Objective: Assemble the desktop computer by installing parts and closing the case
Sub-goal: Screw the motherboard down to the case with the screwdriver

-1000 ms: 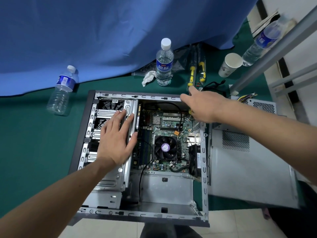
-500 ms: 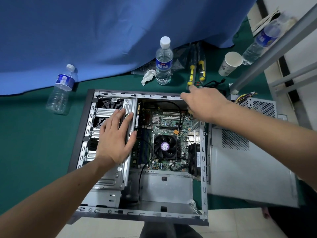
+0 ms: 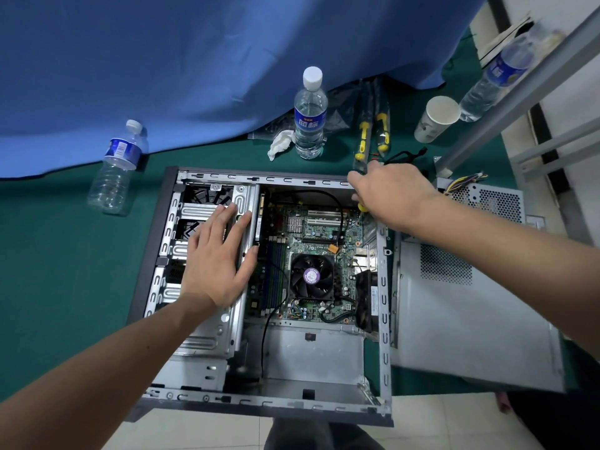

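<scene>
Low in the frame I've got the open computer case (image 3: 384, 336) lying on its side, its near edge hanging over the edge of the green table (image 3: 65, 254). My left hand (image 3: 214, 264) lies flat, fingers straight and a little spread, pressing on the metal drive cage (image 3: 207, 336) at centre left. Just right of it sits the motherboard (image 3: 324, 222), with the black fan (image 3: 311, 277) in the middle of the case. At the right, the grey side panel (image 3: 470, 319) lies beside the case, touching its right wall. Further up, my right hand (image 3: 389, 193) is at the case's far right corner, fingers curled round something with a bit of yellow showing beneath; what it is, I cannot tell. Beyond it, two yellow-handled screwdrivers (image 3: 363, 138) lie on the table, a standing water bottle (image 3: 310, 115) and crumpled tissue (image 3: 281, 142) upper centre, a paper cup (image 3: 436, 120) upper right, and a blue cloth (image 3: 162, 60) across the top.
</scene>
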{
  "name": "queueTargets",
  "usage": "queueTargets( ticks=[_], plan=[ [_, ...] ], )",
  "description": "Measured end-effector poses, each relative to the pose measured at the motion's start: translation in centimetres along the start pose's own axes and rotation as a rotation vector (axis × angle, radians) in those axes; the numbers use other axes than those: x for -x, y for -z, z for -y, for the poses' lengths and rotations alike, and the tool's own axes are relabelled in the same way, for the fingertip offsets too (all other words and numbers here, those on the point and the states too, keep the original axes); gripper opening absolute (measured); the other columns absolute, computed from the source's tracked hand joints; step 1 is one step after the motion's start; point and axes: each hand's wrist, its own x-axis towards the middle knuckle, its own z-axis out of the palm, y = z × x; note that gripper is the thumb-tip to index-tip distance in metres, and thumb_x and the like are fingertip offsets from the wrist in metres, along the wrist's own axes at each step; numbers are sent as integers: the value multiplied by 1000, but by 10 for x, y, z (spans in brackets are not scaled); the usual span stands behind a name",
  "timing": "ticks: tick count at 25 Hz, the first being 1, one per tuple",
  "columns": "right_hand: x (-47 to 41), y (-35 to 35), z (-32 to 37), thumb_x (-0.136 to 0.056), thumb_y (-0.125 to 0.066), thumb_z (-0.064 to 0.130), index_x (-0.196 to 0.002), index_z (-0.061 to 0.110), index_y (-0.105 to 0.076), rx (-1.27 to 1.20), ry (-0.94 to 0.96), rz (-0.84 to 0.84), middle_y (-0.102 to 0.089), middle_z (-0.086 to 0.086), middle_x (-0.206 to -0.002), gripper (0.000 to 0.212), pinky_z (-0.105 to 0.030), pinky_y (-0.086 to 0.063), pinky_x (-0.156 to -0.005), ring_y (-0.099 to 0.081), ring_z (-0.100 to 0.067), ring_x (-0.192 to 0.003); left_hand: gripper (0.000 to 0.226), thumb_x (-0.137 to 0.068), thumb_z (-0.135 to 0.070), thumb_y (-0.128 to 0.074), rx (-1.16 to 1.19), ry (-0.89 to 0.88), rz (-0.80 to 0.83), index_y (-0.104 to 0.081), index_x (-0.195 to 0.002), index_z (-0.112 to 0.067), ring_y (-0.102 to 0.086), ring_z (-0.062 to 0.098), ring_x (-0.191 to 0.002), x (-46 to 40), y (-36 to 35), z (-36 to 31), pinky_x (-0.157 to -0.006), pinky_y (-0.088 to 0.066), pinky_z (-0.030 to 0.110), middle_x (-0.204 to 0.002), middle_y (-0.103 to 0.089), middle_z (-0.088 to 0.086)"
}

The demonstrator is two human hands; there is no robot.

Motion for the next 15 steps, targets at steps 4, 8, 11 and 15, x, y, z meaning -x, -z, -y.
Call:
queueTargets(
  ticks=[4, 8, 11, 15],
  plan=[
    [-5, -1, -1, -100, -46, 17, -122, 9, -36, -184, -16, 113, -40, -19, -119, 26, -32, -30, -44, -49, -26, -60, 59, -96, -51, -33, -1, 4, -4, -35, -149, -26, -19, 18, -148, 1, 1, 3, -114, -26, 48, -158, -26, 0],
    [-3, -4, -6, -88, -54, 2, -109, 6, -44, -139, 46, 52, -37, -10, -93, 23, -31, -23, -42, -42, -22, -56, 59, -96, -52, -33, -4, -4, -4, -35, -149, -27, -19, 19, -148, 1, -1, 3, -113, -26, 48, -157, -27, 0],
    [0, -10, 1, -102, -46, 30, -103, 7, -51, -53, 61, -46, -56, -10, -87, 24, -32, -31, -48, -53, -27, -65, 59, -96, -52, -33, -8, -2, -4, -34, -149, -28, -20, 20, -147, 1, 0, 4, -114, -25, 47, -157, -26, 0],
    [-2, -11, 3, -103, -35, 47, -105, 8, -48, -53, -8, -38, -60, -10, -93, 42, -34, -39, -51, -60, -30, -71, 58, -96, -51, -33, -11, -1, -3, -34, -149, -28, -20, 20, -147, 1, 0, 4, -114, -25, 47, -157, -26, 0]
  ],
)
